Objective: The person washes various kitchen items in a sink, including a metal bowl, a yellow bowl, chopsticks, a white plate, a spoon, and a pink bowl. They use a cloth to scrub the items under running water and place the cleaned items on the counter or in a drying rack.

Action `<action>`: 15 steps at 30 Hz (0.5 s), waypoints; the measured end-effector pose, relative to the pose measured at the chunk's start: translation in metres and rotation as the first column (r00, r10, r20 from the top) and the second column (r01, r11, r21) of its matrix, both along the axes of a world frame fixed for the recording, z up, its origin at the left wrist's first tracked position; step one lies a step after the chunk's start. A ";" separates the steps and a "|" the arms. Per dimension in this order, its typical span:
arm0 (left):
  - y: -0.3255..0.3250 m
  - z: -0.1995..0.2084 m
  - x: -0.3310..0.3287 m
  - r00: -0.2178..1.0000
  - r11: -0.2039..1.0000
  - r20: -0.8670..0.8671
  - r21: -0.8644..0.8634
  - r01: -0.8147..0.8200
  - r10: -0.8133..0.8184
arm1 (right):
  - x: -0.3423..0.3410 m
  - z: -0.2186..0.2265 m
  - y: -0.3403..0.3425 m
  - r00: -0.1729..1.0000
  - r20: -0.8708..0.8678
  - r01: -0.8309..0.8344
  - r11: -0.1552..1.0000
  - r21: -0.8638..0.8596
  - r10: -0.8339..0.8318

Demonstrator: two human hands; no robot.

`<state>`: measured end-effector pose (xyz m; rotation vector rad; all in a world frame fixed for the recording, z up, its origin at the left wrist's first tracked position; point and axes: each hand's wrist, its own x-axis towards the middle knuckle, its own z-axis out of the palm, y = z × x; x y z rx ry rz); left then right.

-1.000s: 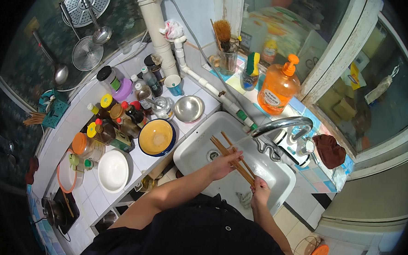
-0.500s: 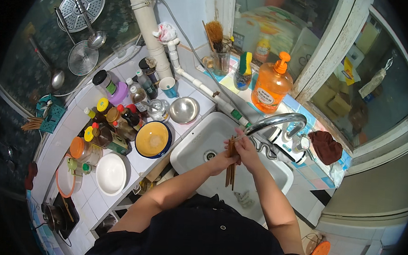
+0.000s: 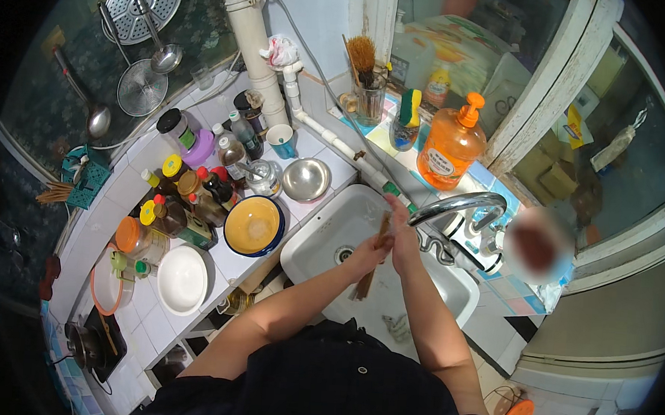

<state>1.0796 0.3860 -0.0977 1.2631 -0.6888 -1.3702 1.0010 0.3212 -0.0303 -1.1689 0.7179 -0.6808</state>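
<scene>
Over the white sink (image 3: 303,262), a bundle of brown wooden chopsticks (image 3: 363,286) is pressed between my hands, slanting with its lower ends toward me. My left hand (image 3: 367,257) is closed round the middle of the bundle. My right hand (image 3: 401,237) lies along its other side, palm against the sticks, with fingers stretched upward and partly smeared by motion. Just above my right hand curves the spout of the chrome faucet (image 3: 461,201). A small pale crumpled thing (image 3: 397,328) lies in the sink basin below.
Left of the sink, the tiled counter bears a yellow enamel bowl (image 3: 253,226), a metal bowl (image 3: 307,179), a white bowl (image 3: 182,281) and several bottles (image 3: 189,219). Behind the sink stand an orange pump bottle (image 3: 452,142), a sponge in a cup (image 3: 406,125) and a glass of brushes (image 3: 369,97).
The chopsticks have gone from nearly upright to slanted, turning between my palms. My right hand has slid up slightly against my left. The whole view has shifted a little.
</scene>
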 end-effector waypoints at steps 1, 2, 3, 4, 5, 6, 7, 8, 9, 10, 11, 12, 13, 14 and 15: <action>-0.002 0.006 0.002 0.999 1.000 -0.019 0.011 -0.027 0.027 | -0.003 0.000 0.002 0.999 0.026 0.017 0.997 0.078 -0.019; -0.005 0.012 0.004 0.998 0.998 -0.037 0.022 -0.055 0.055 | -0.005 0.001 0.003 0.998 0.052 0.033 0.987 0.155 -0.042; -0.005 0.017 0.004 0.995 0.996 -0.055 0.035 -0.083 0.084 | -0.007 -0.019 0.003 0.999 0.026 0.038 0.979 0.200 -0.044; -0.004 0.028 -0.001 0.992 0.997 -0.105 0.028 -0.068 0.070 | -0.011 -0.031 0.002 0.999 -0.002 0.048 0.969 0.243 -0.049; -0.002 0.037 -0.010 0.986 0.998 -0.154 0.023 -0.057 0.060 | 0.002 -0.034 0.014 0.953 0.118 0.222 0.909 0.352 -0.279; -0.002 0.040 -0.018 0.978 0.999 -0.202 0.018 -0.047 0.050 | 0.001 -0.038 0.013 0.949 0.152 0.204 0.903 0.377 -0.278; -0.006 0.019 -0.026 0.998 0.996 -0.054 -0.081 0.026 -0.031 | 0.000 -0.044 0.011 0.944 0.182 0.184 0.898 0.399 -0.274; -0.009 0.018 -0.028 1.000 0.995 -0.010 -0.102 -0.003 0.002 | -0.003 -0.054 0.007 0.935 0.215 0.169 0.889 0.426 -0.281; -0.015 0.022 -0.034 0.999 0.992 0.035 -0.129 -0.006 0.011 | -0.009 -0.144 -0.021 0.864 0.492 -0.093 0.923 0.372 -0.111; -0.017 0.021 -0.027 0.994 0.987 0.080 -0.151 -0.059 0.071 | 0.003 -0.122 -0.008 0.906 0.391 0.001 0.924 0.382 -0.163; -0.019 0.022 -0.020 0.991 0.982 0.062 -0.155 -0.107 0.117 | 0.016 -0.066 0.018 0.934 0.284 0.102 0.922 0.375 -0.218; -0.018 0.025 -0.012 0.986 0.976 0.043 -0.157 -0.151 0.160 | 0.021 -0.027 0.036 0.944 0.175 0.204 0.913 0.355 -0.279; -0.018 0.029 -0.006 0.981 0.970 0.025 -0.159 -0.186 0.192 | 0.016 -0.018 0.043 0.966 0.173 0.091 0.882 0.462 -0.190; -0.018 0.033 -0.003 0.976 0.963 0.007 -0.163 -0.215 0.219 | 0.014 -0.028 0.040 0.969 0.148 0.105 0.869 0.483 -0.199; -0.016 0.033 -0.011 0.974 0.967 -0.070 -0.121 -0.223 0.216 | 0.012 -0.052 0.029 0.971 0.123 0.118 0.856 0.503 -0.207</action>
